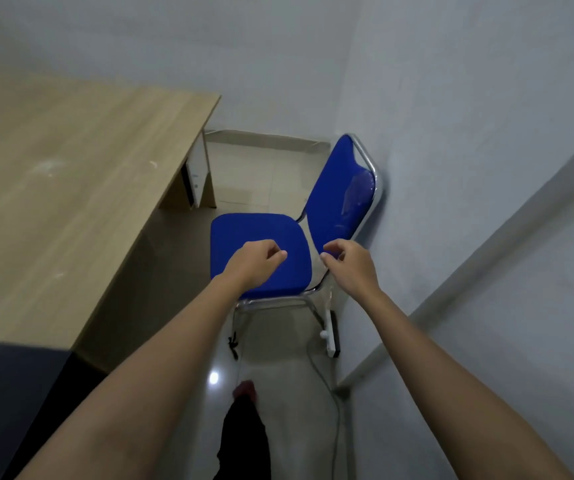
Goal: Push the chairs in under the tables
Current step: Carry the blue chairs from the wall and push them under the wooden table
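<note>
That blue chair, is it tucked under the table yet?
Not yet. The blue chair stands out from the wooden table, backrest against the wall. Both hands, left hand and right hand, reach over it, neither gripping. Grasping and pushing remain.

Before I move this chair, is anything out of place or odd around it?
Yes. The blue chair stands out from the wooden table, its backrest against the wall. A white power strip and its cable lie on the floor right by the chair's near legs, where they could snag. Neither hand is holding anything.
</note>
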